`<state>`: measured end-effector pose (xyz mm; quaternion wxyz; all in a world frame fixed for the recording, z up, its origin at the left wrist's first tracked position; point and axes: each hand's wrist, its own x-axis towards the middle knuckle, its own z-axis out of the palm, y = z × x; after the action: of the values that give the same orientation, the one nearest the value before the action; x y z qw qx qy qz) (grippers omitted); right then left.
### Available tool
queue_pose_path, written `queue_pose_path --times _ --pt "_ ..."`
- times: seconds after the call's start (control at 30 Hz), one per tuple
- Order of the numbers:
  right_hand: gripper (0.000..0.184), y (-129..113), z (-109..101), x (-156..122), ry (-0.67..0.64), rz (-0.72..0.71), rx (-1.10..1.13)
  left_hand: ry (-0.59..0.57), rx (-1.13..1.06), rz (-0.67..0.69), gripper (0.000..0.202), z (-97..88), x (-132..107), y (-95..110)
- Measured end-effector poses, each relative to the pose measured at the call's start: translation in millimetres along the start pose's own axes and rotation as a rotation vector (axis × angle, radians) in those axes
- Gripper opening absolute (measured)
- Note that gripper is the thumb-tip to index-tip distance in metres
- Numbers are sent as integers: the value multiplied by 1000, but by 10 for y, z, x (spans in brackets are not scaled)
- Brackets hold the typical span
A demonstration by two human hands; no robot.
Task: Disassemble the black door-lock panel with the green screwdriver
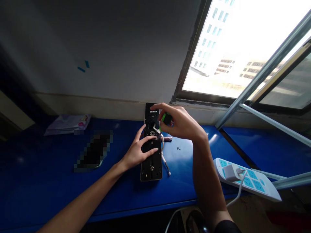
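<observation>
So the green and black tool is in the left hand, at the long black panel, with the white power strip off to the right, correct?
Not quite: the head view shows the green and black tool in the right hand, not the left, at the long black panel, with the white power strip off to the right.

The panel (151, 158) lies mid-tabletop (116, 194), its far end near the wall (109, 58). The left hand (139, 150) rests across its middle from the left; the right hand (183, 124), with the tool (167, 118), is above its far right side. The cable (163, 152) trails along the panel's right edge. Farther right lie bits (178, 148), then the power strip (247, 178) with the charger (230, 172) in it. Left of the panel is the phone (93, 152); behind that, farther left, the packet (68, 124). The window (218, 64) is behind, right.
</observation>
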<state>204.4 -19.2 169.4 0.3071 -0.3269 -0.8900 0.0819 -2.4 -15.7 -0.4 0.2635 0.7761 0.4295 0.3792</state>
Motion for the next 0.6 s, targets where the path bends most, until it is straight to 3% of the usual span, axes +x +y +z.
queue_pose_path --times 0.07,0.23,0.4,0.6 --pt "53 3 -8 -9 2 -4 10 -4 3 -7 48 -6 -2 13" --pt "26 7 -42 -37 56 49 -43 -6 -3 -15 48 -9 5 17" --pt "21 45 -74 -56 36 79 -42 -15 -8 0 48 1 8 -24" --pt "44 13 -64 -51 -17 13 -11 -19 -26 -5 48 1 2 -30"
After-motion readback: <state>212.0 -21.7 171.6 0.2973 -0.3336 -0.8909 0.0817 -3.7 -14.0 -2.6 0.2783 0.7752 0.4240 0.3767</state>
